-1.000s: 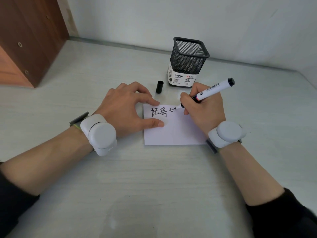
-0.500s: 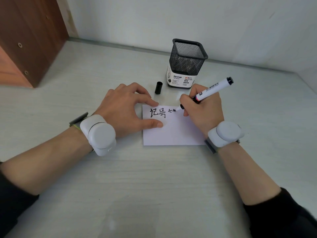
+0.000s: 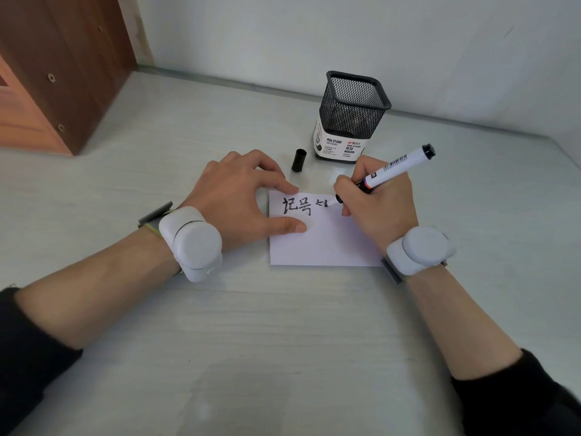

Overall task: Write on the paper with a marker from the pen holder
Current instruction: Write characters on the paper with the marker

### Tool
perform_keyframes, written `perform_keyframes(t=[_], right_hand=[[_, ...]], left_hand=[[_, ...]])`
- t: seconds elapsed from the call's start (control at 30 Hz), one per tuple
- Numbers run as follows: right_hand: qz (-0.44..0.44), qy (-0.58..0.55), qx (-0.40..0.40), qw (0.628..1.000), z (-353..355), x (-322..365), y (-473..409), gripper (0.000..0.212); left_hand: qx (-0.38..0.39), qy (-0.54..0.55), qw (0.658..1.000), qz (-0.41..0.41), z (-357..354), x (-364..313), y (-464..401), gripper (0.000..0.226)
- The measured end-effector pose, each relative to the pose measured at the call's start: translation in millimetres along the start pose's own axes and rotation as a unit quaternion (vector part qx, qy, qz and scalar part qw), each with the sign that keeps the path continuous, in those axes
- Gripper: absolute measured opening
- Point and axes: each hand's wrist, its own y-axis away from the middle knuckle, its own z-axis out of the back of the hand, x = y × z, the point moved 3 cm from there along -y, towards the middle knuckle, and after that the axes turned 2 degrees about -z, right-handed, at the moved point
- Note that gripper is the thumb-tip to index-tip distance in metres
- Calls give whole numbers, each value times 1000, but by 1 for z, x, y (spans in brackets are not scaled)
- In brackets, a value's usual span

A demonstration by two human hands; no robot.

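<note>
Paper [image 3: 323,243], a small white sheet, lies flat on a pale wood-grain surface [image 3: 283,341] just right of the middle of the frame. Black handwritten characters run along its upper edge, starting near the upper left corner.

Seen from the head camera, the right hand [image 3: 382,206] is closed around a marker [image 3: 393,171] in a writing grip. The marker has a white barrel with a barcode and a black end, and it slants up toward the right of the frame. Its black tip touches the paper at the end of the written line. The heel of this hand rests on the right part of the sheet.

The left hand [image 3: 239,199] lies palm down at the left edge of the paper, fingers spread and grasping nothing. Its thumb and index finger press on the sheet's left side, the thumb below the writing and the index finger at the upper left corner.

Each wrist carries a rounded white device on a strap, and dark sleeves show at the lower corners of the frame.

Above the paper, a black mesh pen holder [image 3: 353,118] stands upright on the surface, with a white label band around its base. A short black cap [image 3: 299,160] stands just left of the holder, apart from it, beyond the left hand's fingers.

A brown wooden cabinet [image 3: 59,67] fills the upper left of the frame, and a plain white wall [image 3: 345,36] runs across the top.
</note>
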Motion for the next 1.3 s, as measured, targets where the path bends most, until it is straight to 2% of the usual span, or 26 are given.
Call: perform_keyframes(t=[0.23, 0.37, 0.5, 0.67, 0.93, 1.1, 1.3], right_hand=[[-10, -40, 20, 999, 1, -3, -2, 31], [3, -17, 27, 999, -1, -1, 0, 27], [3, -13, 6, 1000, 3, -2, -3, 31], [-4, -14, 37, 999, 0, 0, 0, 25], [-2, -32, 10, 999, 3, -2, -3, 33], [1, -13, 17, 1000, 1, 0, -1, 26], [-4, -7, 28, 1000, 2, 2, -2, 34]], left_hand=[[0, 2, 1000, 3, 0, -1, 0, 62], [2, 4, 1000, 2, 1, -2, 0, 60], [5, 1, 1000, 3, 1, -2, 0, 62], [5, 4, 1000, 4, 2, -2, 0, 63], [7, 5, 1000, 4, 2, -2, 1, 58], [9, 6, 1000, 9, 3, -4, 1, 61], [11, 7, 1000, 8, 3, -4, 1, 58]])
